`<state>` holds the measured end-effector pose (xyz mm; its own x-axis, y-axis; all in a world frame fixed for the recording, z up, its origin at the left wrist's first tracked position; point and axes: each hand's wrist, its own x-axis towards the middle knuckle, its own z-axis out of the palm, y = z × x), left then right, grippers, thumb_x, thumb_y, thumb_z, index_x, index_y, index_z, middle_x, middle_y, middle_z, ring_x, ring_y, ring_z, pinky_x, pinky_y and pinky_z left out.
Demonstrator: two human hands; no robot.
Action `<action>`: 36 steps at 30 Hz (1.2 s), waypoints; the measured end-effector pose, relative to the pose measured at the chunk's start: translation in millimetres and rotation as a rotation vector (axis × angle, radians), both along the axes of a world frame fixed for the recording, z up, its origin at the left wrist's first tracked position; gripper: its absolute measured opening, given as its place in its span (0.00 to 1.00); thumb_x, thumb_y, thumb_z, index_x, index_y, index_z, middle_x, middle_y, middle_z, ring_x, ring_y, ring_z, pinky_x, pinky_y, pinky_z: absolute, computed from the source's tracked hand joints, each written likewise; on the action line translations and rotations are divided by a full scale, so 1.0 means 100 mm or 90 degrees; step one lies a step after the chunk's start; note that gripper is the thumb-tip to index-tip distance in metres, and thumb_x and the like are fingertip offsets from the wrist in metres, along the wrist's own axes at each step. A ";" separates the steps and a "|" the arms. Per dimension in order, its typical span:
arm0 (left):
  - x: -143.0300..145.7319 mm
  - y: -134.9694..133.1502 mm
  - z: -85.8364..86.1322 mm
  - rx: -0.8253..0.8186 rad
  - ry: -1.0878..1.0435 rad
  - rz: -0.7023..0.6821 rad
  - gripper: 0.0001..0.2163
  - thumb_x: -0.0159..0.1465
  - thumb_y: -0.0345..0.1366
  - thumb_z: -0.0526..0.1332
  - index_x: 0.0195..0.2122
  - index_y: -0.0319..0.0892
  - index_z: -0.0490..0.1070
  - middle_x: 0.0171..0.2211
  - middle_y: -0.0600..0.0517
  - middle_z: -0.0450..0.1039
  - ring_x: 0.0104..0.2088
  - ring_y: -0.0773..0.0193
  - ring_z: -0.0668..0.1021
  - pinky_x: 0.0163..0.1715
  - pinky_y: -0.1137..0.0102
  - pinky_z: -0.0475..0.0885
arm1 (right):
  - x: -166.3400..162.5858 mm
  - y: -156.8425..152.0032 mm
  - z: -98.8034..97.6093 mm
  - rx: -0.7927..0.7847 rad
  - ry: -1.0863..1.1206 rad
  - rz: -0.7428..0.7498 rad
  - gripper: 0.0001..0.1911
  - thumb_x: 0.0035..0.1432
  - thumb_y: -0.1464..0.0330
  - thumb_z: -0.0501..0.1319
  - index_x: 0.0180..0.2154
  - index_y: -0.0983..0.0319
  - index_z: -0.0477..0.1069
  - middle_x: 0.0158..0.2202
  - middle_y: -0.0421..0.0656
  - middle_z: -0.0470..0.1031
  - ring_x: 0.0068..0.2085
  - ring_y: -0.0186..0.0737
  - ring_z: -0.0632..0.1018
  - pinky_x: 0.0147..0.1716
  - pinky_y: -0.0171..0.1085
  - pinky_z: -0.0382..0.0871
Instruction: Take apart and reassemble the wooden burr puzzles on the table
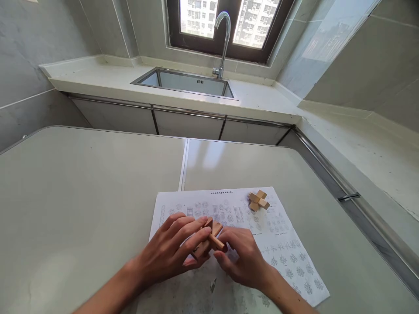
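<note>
Both my hands are closed around a wooden interlocking puzzle made of notched sticks, held just above a printed instruction sheet on the table. My left hand wraps its fingers over the puzzle's left side. My right hand pinches one stick that juts out toward it. A second, smaller assembled wooden puzzle rests on the sheet's upper right part, apart from both hands.
The grey table has a seam down its middle. Behind it runs a white counter with a steel sink and a curved tap under a window. A counter with a metal rail lines the right side.
</note>
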<state>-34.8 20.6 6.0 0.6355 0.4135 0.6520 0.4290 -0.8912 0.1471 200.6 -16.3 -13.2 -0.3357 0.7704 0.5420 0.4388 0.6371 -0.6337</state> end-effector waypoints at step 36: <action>-0.06 0.05 -0.03 -0.467 -0.081 -0.005 0.13 0.80 0.39 0.51 0.39 0.43 0.69 0.30 0.54 0.70 0.29 0.65 0.71 0.32 0.70 0.66 | 0.09 0.01 0.03 -0.202 0.129 0.036 0.12 0.78 0.64 0.53 0.43 0.59 0.73 0.29 0.39 0.73 0.28 0.36 0.73 0.30 0.34 0.67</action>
<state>-41.2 25.2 3.2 0.5782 0.7669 0.2785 0.3636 -0.5478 0.7534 209.3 -14.8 -9.9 -0.2922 0.8939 0.3399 0.2540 0.4151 -0.8736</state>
